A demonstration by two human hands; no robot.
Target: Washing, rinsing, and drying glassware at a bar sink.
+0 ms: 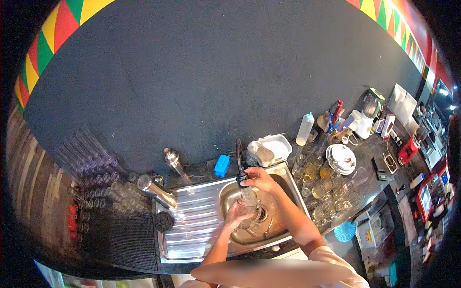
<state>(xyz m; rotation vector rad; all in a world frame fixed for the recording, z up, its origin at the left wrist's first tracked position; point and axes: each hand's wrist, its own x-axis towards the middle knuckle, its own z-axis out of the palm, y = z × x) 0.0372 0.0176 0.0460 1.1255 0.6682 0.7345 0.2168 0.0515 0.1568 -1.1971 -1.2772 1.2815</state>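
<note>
Over the steel sink basin [281,216], my left hand [235,216] is closed around a clear drinking glass [247,207]. My right hand [260,180] grips the black head of the faucet [242,179] just above it. Water [248,194] streams from the faucet head down into the glass. Behind my left hand, the drain [260,213] shows at the basin's bottom, with a small metal utensil [266,234] lying near it.
Left of the basin is a ribbed drainboard [194,221], with metal shakers [156,189] and many upturned glasses [127,199] beyond. A blue sponge [222,165] and a white plastic tub [276,149] stand behind. Used glasses [331,194] and stacked plates [342,158] crowd the right counter.
</note>
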